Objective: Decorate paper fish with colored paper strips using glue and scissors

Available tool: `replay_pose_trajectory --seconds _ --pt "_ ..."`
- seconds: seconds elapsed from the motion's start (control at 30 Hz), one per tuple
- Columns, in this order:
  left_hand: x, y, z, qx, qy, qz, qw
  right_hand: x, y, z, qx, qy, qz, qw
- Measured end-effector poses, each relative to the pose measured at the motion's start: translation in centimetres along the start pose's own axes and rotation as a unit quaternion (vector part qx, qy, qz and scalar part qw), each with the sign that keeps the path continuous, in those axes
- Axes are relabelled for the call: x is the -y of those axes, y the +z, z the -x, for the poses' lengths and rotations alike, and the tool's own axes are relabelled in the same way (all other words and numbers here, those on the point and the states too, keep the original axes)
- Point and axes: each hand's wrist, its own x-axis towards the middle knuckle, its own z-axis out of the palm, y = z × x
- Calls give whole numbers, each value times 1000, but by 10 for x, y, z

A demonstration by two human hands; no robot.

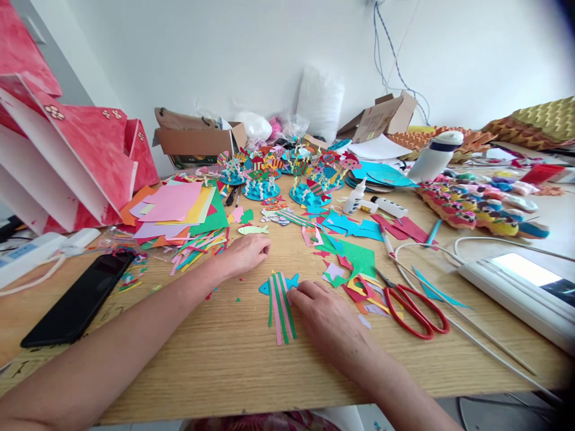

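Right hand point(330, 314): fingers point(302, 293) bunched low at the tail side of a blue paper fish point(264, 289), touching or just beside the outermost strip. Cannot tell whether they pinch it or only rest there; the thumb is not clear.

Paper strips point(279, 308), green and pink alternating, lie across the fish's body, long ends toward the bench's near edge. Fish flat on the bench point(215, 377), between the hands, head to the left.

Left hand point(245, 257): fingers curled inward, above and left of the fish; nothing visible in them, though their inner side is hidden.

Handling notes (judgement): steady the fish near its head with the left fingers; set each strip parallel, edges meeting. Press from the middle outward, lightly, since narrow paper probably skews or curls. Keep the eye uncovered.

Further out: red-handled scissors point(417, 314) and paper scraps point(359, 293) right; pale green fish point(253, 230) beyond the left hand; glue bottle point(354, 199) farther back, upright but tilted.
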Motion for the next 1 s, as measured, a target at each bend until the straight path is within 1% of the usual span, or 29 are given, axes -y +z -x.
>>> replay_pose_trajectory --seconds 0.07,0.2,0.37,0.53,0.63,0.73,0.8,0.87,0.93,1.0 --pt "1 0 2 0 -2 20 1000 -1 0 0 -1 1 0 1000" --pt "-2 5 2 51 15 62 997 -1 1 0 1 3 1 1000" --pt "-2 4 -2 60 20 36 997 -1 2 0 -3 0 4 1000" --pt "9 1 0 14 26 8 1000 -1 0 1 5 5 1 1000" --pt "14 2 1 5 39 12 999 -1 0 1 4 0 -1 1000" --pt "15 2 1 -22 35 -8 999 0 -1 1 3 1 -2 1000" --pt "11 1 3 -35 30 -20 999 0 -1 2 5 8 -2 1000" --pt "3 1 7 -39 57 -16 998 0 -1 4 10 11 -7 1000" --pt "-7 2 12 -36 113 8 993 1 0 7 12 12 -18 1000" --pt "-16 5 17 -29 153 36 987 3 0 10 8 12 -27 1000"
